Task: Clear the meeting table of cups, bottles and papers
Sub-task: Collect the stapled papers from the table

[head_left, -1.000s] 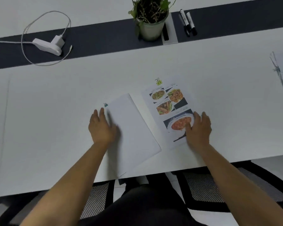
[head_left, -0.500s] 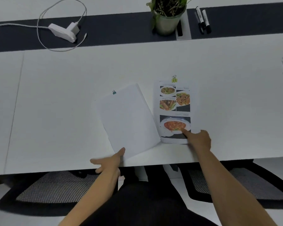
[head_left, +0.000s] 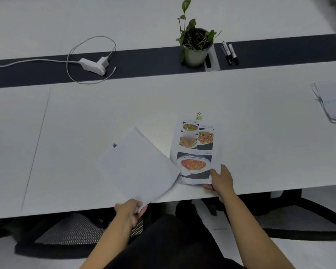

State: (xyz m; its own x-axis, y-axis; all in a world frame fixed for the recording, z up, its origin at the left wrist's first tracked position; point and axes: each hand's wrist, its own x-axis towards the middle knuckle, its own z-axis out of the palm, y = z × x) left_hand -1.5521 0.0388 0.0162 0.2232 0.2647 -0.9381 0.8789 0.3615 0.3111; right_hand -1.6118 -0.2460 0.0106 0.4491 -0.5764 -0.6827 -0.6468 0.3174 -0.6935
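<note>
Two sheafs sit at the 6 o'clock edge of the worktop [head_left: 66, 142]. The left hand [head_left: 130, 212] pinches the blank sheaf [head_left: 138, 167] by its near corner; the right hand [head_left: 220, 181] pinches the menu [head_left: 196, 150] at 5 o'clock. Held by corners, either could sag, snag where they meet, or slip.

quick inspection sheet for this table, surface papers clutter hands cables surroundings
surface: white table with dark centre strip
job's things: blank clipped stack, food-photo stack with yellow clip, third stack at far right; no cups or bottles seen
clutter: potted plant, two markers
grippers: left hand pinches the blank clipped stack's near corner; right hand grips the food-photo stack's near corner
cables: white charger with looped cable on the strip
surroundings: mesh chairs under the near edge
</note>
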